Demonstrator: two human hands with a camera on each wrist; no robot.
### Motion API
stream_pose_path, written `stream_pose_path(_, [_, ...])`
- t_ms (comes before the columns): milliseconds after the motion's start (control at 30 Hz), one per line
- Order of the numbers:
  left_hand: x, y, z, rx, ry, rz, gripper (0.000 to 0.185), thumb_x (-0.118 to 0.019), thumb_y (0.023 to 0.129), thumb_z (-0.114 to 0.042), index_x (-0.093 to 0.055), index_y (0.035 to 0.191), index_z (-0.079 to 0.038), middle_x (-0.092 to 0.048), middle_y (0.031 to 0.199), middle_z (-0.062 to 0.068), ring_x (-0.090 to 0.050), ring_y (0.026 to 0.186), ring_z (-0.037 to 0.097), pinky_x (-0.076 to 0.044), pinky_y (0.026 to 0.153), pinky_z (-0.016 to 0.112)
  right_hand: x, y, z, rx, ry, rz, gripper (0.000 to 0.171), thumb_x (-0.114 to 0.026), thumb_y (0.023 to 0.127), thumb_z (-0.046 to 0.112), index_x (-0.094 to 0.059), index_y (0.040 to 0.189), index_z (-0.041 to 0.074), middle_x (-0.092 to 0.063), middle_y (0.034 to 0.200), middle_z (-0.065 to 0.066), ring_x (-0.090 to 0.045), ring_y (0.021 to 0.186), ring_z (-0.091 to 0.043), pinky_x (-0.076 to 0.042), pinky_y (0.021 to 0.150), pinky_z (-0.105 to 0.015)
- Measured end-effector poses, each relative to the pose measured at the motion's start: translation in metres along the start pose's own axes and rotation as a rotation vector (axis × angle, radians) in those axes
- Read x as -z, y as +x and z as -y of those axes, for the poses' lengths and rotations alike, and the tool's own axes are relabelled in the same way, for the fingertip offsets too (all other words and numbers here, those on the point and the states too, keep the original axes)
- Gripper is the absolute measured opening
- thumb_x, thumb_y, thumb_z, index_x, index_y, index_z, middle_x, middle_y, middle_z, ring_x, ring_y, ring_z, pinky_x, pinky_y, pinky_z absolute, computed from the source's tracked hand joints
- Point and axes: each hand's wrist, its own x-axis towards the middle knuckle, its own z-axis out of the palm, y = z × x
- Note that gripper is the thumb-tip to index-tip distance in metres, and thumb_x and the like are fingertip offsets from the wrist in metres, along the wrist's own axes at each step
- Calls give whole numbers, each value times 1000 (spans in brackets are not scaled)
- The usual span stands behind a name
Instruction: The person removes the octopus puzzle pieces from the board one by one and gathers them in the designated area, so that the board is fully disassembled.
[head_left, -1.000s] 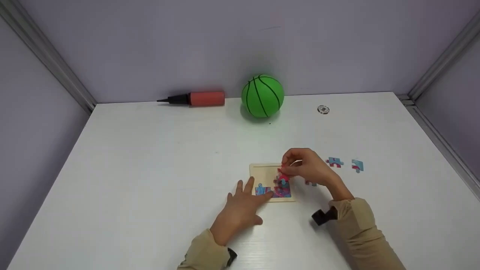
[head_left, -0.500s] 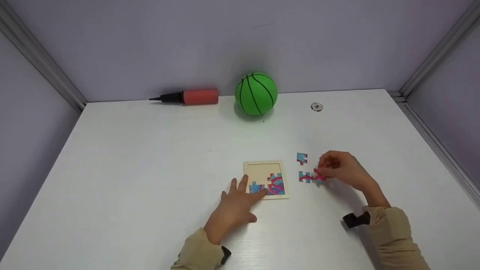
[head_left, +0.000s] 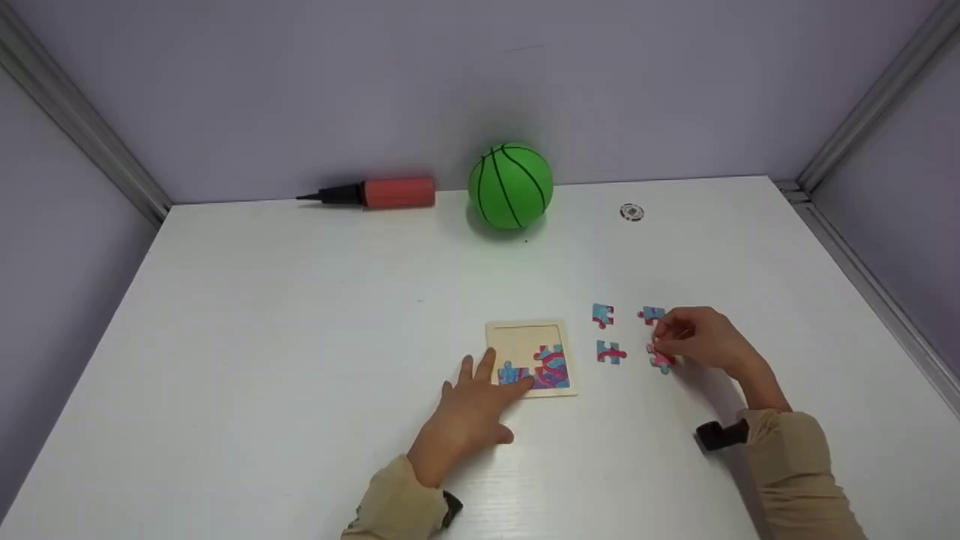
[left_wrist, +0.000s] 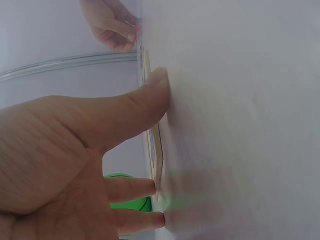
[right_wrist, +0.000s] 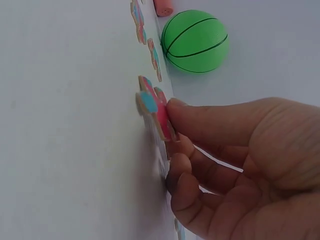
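A square wooden puzzle tray (head_left: 526, 325) lies on the white table, with several blue, pink and purple pieces (head_left: 552, 367) fitted along its bottom and right side. My left hand (head_left: 466, 412) rests with fingers spread at the tray's lower left corner; in the left wrist view its thumb (left_wrist: 125, 110) stretches along the tabletop. To the right, my right hand (head_left: 701, 341) pinches a pink and blue puzzle piece (right_wrist: 159, 112) between thumb and fingers, close over the table. Loose pieces lie around it: one at upper left (head_left: 602, 315), one at lower left (head_left: 610, 352), one behind (head_left: 651, 314).
At the back edge stand a green ball (head_left: 511, 186) with black lines and a red hand pump (head_left: 398, 193) with a black nozzle. A round black-and-white chip (head_left: 631, 212) lies back right. Grey walls enclose the table's back and sides.
My right hand has carried the pink puzzle piece from over the tray to the right, past the loose pieces. The left hand stays at the tray. The head view has shifted slightly.
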Motion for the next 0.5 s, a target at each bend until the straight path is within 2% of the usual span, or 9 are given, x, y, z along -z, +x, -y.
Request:
stream_pose_path(333, [-1,1,0,7,15,3,69,-78,80,-18,-49,142,-30,-16,157,19,-12,141,49,-25,101,68,-2,-2,-2,-35,-15,-21,16,-70,87,15,-66,97,3,-62,84,-7,-50,76,-22,-44,61,-31])
stream_pose_path(500, [-2,1,1,10,12,5,69,-77,81,-18,-48,142,-30,-16,157,19,-12,141,48,-25,102,68,-2,0,3,-54,14,-42,20,-69,88,18,-66,100,2,-61,86,-7,-51,76,-21,-46,61,-30])
